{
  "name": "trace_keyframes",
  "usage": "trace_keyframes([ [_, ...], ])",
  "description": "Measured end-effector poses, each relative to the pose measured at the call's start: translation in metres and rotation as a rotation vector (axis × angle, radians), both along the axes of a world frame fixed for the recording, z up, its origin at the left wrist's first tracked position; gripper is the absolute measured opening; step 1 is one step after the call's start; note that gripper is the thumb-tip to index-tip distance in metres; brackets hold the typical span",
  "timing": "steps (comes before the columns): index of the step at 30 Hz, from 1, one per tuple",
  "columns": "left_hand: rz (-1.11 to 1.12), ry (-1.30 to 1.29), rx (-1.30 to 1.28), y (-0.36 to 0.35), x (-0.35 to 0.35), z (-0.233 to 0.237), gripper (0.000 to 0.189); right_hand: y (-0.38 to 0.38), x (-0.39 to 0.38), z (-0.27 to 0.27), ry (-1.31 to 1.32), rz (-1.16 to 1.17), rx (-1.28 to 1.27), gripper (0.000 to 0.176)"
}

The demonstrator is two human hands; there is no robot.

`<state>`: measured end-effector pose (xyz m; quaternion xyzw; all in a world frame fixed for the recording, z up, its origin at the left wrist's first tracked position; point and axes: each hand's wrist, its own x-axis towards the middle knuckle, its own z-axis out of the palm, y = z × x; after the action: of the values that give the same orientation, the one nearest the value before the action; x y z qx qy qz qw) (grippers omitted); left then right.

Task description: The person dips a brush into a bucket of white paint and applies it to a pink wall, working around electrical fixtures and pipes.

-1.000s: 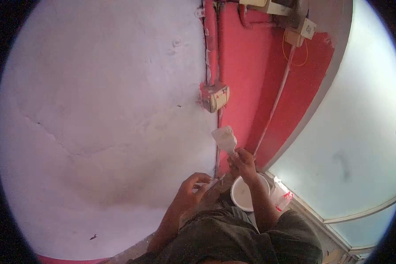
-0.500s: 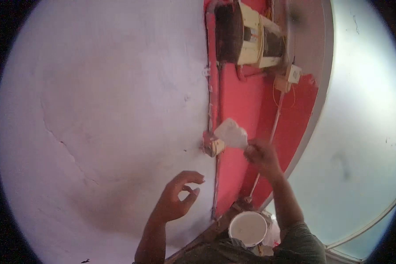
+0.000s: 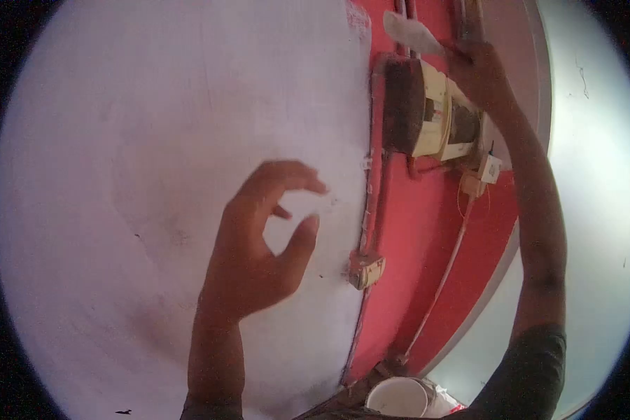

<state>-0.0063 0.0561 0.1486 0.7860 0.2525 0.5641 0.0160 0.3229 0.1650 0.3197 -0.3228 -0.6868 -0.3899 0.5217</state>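
My right hand is raised high and grips the handle of a putty knife whose white-coated blade points left, up against the red wall just above a wall-mounted meter box. My left hand hovers in front of the white plastered wall, fingers curled loosely apart and holding nothing.
A red pipe runs down the seam between the white and red walls to a small switch box. A junction box with a thin cable hangs under the meter. A white bucket sits at the bottom. A pale blue wall lies right.
My right hand has lifted the putty knife from beside the switch box up above the meter box. My left hand has risen and looms larger. The view has tilted upward.
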Motion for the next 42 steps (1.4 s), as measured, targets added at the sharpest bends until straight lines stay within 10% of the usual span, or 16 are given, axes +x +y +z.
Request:
trace_keyframes([
  [7, 0.231, -0.067, 0.243, 0.018, 0.017, 0.066, 0.025, 0.026, -0.048, 0.094, -0.062, -0.316, -0.105, 0.026],
  [10, 0.231, -0.103, 0.275, 0.02, 0.026, 0.08, 0.022, 0.059, -0.061, 0.085, 0.002, -0.005, -0.24, 0.018],
  [13, 0.233, -0.098, 0.284, 0.022, 0.034, 0.085, 0.021, 0.07, -0.066, 0.041, -0.331, -0.083, 0.197, 0.016],
  [21, 0.445, 0.056, 0.475, 0.034, 0.03, 0.109, 0.017, 0.011, -0.056, 0.036, -0.583, -0.181, -0.375, 0.013],
  [25, 0.553, 0.173, 0.393, -0.001, 0.029, 0.139, 0.02, 0.012, -0.061, 0.1, -0.198, -0.074, -0.811, 0.015],
  [30, 0.567, 0.243, 0.692, 0.012, 0.004, 0.158, 0.017, -0.003, -0.082, 0.143, -0.308, -0.214, -0.531, 0.027],
  [34, 0.448, 0.045, 0.406, -0.001, 0.006, 0.142, 0.017, 0.026, -0.081, 0.194, -0.316, -0.381, -0.419, 0.029],
  [37, 0.412, 0.061, 0.342, 0.004, 0.008, 0.139, 0.016, 0.017, -0.083, 0.187, 0.092, -0.37, 0.07, 0.029],
  [42, 0.38, 0.037, 0.432, 0.018, 0.011, 0.138, 0.016, 0.052, -0.052, 0.202, -0.047, -0.468, -0.092, 0.02],
])
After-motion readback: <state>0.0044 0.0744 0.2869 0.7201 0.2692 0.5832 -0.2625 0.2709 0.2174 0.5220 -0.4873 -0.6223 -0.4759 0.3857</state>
